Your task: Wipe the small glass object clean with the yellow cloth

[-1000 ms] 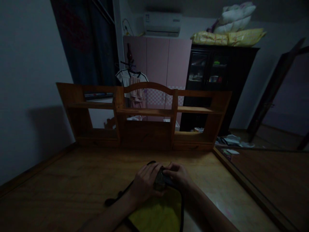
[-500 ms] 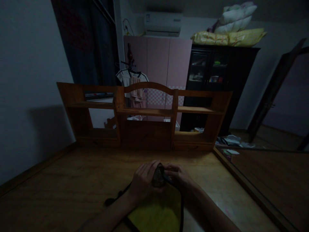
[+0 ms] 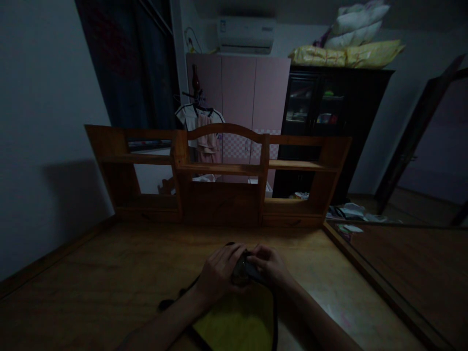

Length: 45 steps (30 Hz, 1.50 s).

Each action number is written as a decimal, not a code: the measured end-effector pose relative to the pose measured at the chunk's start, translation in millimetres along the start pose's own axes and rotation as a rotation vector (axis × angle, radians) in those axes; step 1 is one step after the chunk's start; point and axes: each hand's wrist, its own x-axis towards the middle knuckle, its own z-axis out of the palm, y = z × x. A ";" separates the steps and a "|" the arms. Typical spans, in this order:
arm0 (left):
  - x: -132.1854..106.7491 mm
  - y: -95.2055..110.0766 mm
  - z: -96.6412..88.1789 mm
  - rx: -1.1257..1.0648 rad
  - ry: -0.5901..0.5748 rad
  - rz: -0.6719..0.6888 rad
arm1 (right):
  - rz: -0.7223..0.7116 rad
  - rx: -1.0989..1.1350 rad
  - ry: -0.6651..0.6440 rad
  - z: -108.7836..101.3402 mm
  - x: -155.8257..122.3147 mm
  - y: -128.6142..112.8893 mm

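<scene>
A yellow cloth piece with black edging (image 3: pixel 241 319), perhaps a bag, lies on the wooden surface at the bottom middle. At its far end my left hand (image 3: pixel 218 274) is curled round a dark, slightly shiny thing (image 3: pixel 239 278), whose kind I cannot make out in the dim light. My right hand (image 3: pixel 269 265) is closed in a pinch beside it, on a dark strip (image 3: pixel 255 274) that runs into the black edging. Short black ends (image 3: pixel 166 304) stick out left of the cloth, by my left forearm.
The wooden surface (image 3: pixel 120 263) reaches a low wooden shelf unit (image 3: pixel 223 169) at the back. A white wall (image 3: pixel 47 146) bounds the left, a raised wooden rail (image 3: pixel 360 265) the right. Behind stand a pink wardrobe (image 3: pixel 237 92) and a dark cabinet (image 3: pixel 361 102).
My right hand's fingers have drawn into a tighter pinch on the dark strip, which now lies more across the dark thing. My left hand has barely moved.
</scene>
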 end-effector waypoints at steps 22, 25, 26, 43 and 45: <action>3.9 4.4 0.6 -0.518 -0.075 -0.279 | -0.003 0.025 0.006 1.0 -2.2 -3.3; 4.6 7.3 -0.5 -0.573 -0.106 -0.297 | -0.025 0.019 0.000 4.1 -3.4 -6.4; 4.8 8.2 -0.8 -0.597 -0.113 -0.300 | -0.031 0.011 -0.004 5.4 -3.9 -8.0; 2.2 6.7 1.7 -0.696 -0.154 -0.343 | -0.262 -0.498 0.031 6.0 -11.4 -6.3; 2.5 7.9 1.5 -0.693 -0.158 -0.334 | -0.291 -0.520 0.001 8.9 -13.5 -9.0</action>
